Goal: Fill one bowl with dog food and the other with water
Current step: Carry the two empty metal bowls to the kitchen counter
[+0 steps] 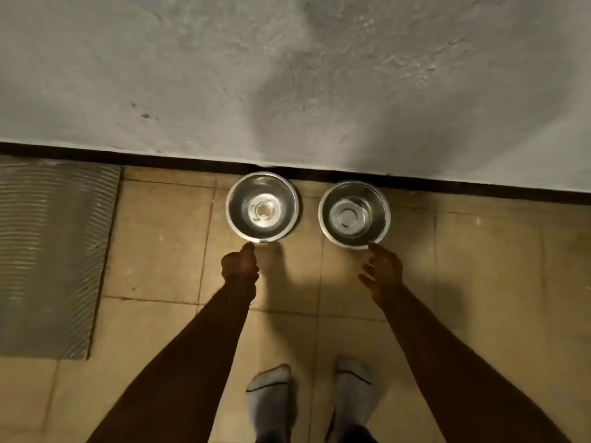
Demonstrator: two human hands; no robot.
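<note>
Two empty steel bowls stand side by side on the tiled floor against the wall's dark skirting: the left bowl (238, 207) and the right bowl (380, 215). My left hand (240, 265) reaches to the left bowl's near rim, with the thumb tip on the rim and the fingers curled in below. At the near rim of the right bowl is my right hand (382, 270), its fingers spread and one fingertip just touching the rim. Neither dog food nor water is visible in either bowl.
A grey ribbed mat (48, 251) lies on the floor at the left. The rough grey wall (287, 75) rises right behind the bowls. My feet in grey socks (310, 398) stand on the tiles (495, 298) below the bowls.
</note>
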